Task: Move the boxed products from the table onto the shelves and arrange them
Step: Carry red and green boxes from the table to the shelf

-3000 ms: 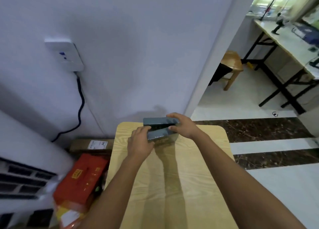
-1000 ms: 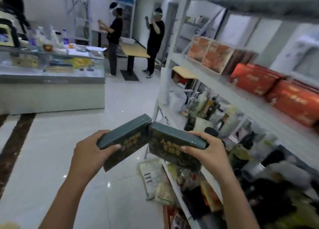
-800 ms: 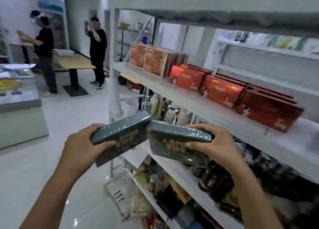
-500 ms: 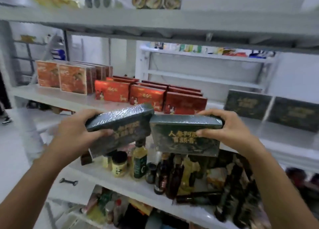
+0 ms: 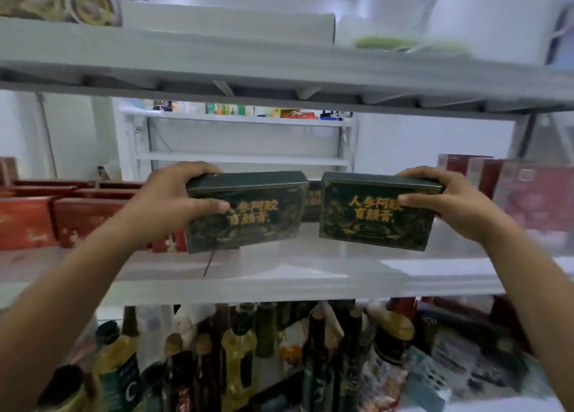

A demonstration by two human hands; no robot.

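Observation:
I hold two dark green boxes with gold lettering upright over the white middle shelf (image 5: pixel 279 271). My left hand (image 5: pixel 174 200) grips the left green box (image 5: pixel 257 222) by its left end. My right hand (image 5: pixel 447 203) grips the right green box (image 5: pixel 369 222) by its right end. The two boxes are side by side with a small gap, their lower edges at or just above the shelf board. Another green box (image 5: pixel 313 203) shows through the gap, farther back on the shelf.
Red boxes (image 5: pixel 28 222) fill the shelf's left part, and reddish boxes (image 5: pixel 534 200) stand at its right. The upper shelf (image 5: pixel 279 66) carries round tins and white items. Bottles (image 5: pixel 236 355) crowd the shelf below.
I have turned from the table to the shelving and stepped close. Both boxes rose and moved apart, now upright over the middle shelf between the red boxes.

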